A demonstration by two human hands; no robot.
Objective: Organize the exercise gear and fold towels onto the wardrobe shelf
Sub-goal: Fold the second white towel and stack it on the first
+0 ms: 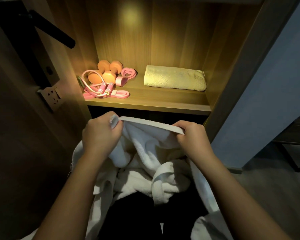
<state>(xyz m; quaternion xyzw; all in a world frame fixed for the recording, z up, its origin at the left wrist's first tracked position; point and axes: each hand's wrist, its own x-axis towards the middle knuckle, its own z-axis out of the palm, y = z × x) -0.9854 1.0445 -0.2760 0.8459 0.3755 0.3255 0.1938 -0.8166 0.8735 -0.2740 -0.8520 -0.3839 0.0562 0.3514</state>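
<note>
Your left hand (100,134) pinches one end of the white towel's (145,153) hemmed edge, fingers curled round the corner. Your right hand (190,135) pinches the same hem further along, thumb and fingers closed on it. The hem runs taut between the two hands, just below the front lip of the wardrobe shelf (154,101). The rest of the towel hangs bunched and crumpled under your forearms, draping down toward your lap.

On the shelf, lit warm from above, right side: a folded towel (175,77) lying flat, near the right wall. Left side: two dumbbells (106,71) side by side, orange-looking in the light. A pink jump rope (97,87) is coiled in front of them, handles together. Pink resistance bands (123,78) lie beside and in front of the dumbbells, one touching the rope handles. Gear and folded towel are well apart.

Far left: a dark door handle (54,30) and a wall socket (53,97) below it.
</note>
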